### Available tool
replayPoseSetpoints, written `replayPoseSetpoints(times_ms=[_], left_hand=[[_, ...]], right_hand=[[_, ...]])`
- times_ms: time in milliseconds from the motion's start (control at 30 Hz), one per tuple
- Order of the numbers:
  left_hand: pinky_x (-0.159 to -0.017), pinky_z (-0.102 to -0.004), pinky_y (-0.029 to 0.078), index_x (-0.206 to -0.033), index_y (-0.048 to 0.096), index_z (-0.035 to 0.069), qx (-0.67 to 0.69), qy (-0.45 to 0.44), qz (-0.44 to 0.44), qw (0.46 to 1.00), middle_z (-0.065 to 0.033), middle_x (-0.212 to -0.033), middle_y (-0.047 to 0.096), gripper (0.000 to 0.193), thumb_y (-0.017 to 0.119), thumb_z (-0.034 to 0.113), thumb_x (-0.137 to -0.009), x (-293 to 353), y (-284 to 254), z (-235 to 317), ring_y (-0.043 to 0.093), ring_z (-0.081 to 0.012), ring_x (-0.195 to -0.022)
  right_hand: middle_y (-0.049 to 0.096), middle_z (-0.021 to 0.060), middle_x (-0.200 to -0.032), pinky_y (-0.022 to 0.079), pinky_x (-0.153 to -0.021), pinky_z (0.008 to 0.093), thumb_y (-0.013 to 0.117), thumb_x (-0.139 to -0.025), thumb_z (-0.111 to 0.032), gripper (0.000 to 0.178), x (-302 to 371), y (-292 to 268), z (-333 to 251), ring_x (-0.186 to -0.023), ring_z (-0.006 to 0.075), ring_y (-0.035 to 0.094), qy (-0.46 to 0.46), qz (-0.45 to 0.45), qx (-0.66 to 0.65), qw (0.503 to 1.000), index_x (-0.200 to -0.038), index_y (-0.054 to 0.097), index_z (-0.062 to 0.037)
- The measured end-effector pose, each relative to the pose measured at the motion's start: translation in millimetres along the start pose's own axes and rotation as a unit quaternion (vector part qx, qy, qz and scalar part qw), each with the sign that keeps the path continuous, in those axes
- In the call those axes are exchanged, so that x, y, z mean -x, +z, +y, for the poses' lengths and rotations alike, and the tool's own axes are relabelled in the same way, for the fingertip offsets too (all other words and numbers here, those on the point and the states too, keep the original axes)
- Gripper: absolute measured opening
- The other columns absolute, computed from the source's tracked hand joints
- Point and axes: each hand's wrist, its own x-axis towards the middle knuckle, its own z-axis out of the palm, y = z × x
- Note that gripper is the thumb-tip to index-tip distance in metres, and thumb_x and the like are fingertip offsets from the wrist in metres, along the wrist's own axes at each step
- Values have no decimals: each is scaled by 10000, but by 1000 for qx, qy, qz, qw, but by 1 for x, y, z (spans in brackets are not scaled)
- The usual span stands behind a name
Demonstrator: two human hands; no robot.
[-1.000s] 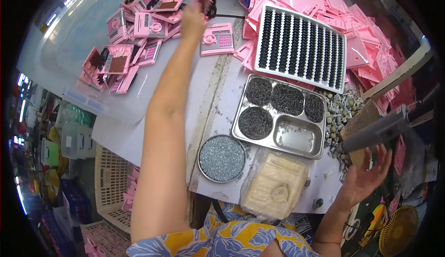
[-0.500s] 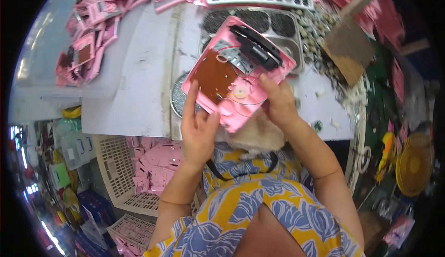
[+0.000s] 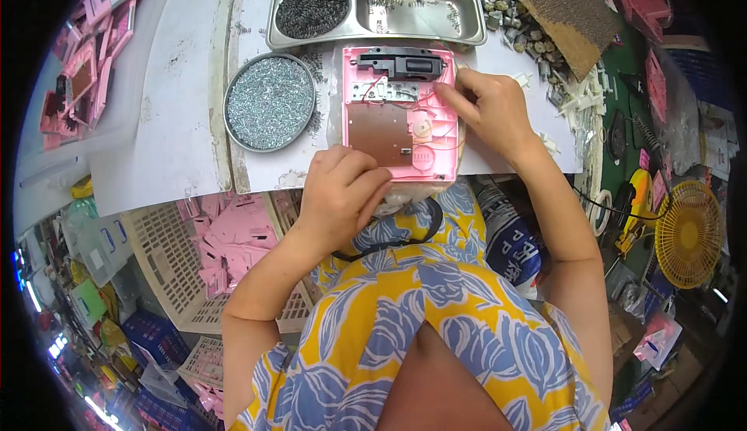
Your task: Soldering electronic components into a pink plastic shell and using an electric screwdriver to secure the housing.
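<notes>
A pink plastic casing (image 3: 445,168) lies open side up at the near edge of the table, roughly square to me. Inside it are a black mechanism (image 3: 405,64) along the far side, a perforated metal plate (image 3: 364,91), a brown board (image 3: 377,131) and thin loose wires. My left hand (image 3: 342,194) is closed on the casing's near left corner, fingers curled over the rim. My right hand (image 3: 492,108) grips the right side near the far corner, with its thumb and fingertips by the wires and the black part.
Left of the casing stands a round dish (image 3: 271,103) of small screws. Beyond it a metal compartment tray (image 3: 373,36) holds dark springs. Small metal parts (image 3: 537,42) and cardboard (image 3: 572,19) lie far right, pink parts (image 3: 85,81) far left. Below left, a crate (image 3: 167,264) contains pink pieces.
The casing has come down from a tilted, raised position to lie flat and square at the table edge. Both hands stayed on it, and my view has shifted, with the screw dish now uncovered.
</notes>
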Motion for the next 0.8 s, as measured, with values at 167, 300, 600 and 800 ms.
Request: replayPoseSetpoints(times_ms=[167, 300, 600, 800], left_hand=[[-694, -385, 394, -934, 697, 93, -16, -16, -95, 995, -38, -885, 605, 134, 755, 110, -813, -10, -3, 15, 572, -241, -812], [-734, -396, 399, -1023, 680, 96, -7, -50, -107, 993, -47, -905, 603, 232, 762, 132, -809, -16, -6, 19, 580, -254, -837], [-794, -377, 432, -1100, 688, 77, 50, 121, -71, 989, -37, -955, 623, 332, 717, 168, -783, -26, 23, 24, 599, -208, -844], [-732, -336, 453, -934, 694, 85, 59, 156, -36, 985, -16, -951, 634, 218, 680, 170, -734, -16, 25, 19, 602, -167, -832]], right_hand=[[628, 156, -654, 471, -553, 404, 663, -942, -372, 341, -10, -7, 13, -586, 320, 620, -40, -69, -4, 997, -822, 686, -54], [530, 106, -595, 380, -517, 314, 667, -958, -234, 295, 8, -34, 9, -526, 185, 418, 110, -84, -216, 967, -782, 644, 2], [691, 67, -859, 521, -599, 328, 879, -700, -353, 447, 67, -78, -61, -710, 212, 663, -130, -146, -464, 864, -996, 698, -71], [651, 79, -1168, 446, -945, 438, 798, -755, -417, 531, 56, -15, -34, -1143, 327, 546, -213, -104, -99, 966, -1182, 709, -114]])
